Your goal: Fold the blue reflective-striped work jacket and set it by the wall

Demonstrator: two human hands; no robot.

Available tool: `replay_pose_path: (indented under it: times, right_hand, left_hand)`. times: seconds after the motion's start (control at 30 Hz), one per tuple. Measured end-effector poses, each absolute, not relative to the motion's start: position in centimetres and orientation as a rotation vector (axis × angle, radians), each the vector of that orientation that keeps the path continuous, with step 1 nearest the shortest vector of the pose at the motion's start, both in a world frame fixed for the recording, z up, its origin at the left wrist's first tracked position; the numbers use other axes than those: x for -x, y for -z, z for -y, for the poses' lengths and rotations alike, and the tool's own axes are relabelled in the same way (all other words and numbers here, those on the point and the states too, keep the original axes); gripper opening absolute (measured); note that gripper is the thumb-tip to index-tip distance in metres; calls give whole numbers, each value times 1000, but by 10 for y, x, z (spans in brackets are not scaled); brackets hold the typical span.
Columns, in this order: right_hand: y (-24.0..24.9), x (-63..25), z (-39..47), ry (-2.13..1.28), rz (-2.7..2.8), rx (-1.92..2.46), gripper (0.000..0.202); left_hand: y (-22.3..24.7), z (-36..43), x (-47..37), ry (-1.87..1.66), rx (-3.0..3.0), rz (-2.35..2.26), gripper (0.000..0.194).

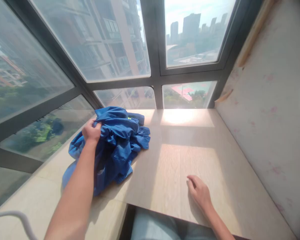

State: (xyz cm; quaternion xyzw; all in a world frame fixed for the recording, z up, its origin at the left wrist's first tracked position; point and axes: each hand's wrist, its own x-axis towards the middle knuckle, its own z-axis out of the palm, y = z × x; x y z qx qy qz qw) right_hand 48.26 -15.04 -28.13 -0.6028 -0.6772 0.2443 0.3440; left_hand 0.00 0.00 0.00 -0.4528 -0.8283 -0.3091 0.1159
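A crumpled blue garment (120, 143) lies in a heap on the left part of a pale wooden board (180, 160). My left hand (91, 131) reaches out over it and grips a fold of the blue cloth near the top of the heap. My right hand (199, 192) rests palm down on the bare board near its front edge, fingers loosely curled, holding nothing, well to the right of the garment.
Large dark-framed windows (155, 78) rise right behind the board and along the left. A pale wall (272, 113) closes the right side. A light stone sill (40, 200) runs under the left window. A white cable (20, 220) curves at the bottom left.
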Motion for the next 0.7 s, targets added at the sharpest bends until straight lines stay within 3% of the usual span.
replay_pose_path:
  times: [0.2, 0.43, 0.57, 0.7]
  right_hand:
    - [274, -480, 148, -662, 1733, 1549, 31]
    - [254, -480, 146, -873, 1438, 1499, 31]
    - [243, -499, 135, -1190, 848, 1344, 40]
    - [239, -552, 129, -1254, 325, 1166, 48]
  left_hand:
    - [-50, -13, -65, 1714, 1616, 1701, 29]
    - [-88, -35, -178, 2264, 1741, 1098, 24]
    - [-42, -24, -234, 2114, 1867, 1178, 23]
    - [60, 12, -258, 1696, 2371, 1312, 27]
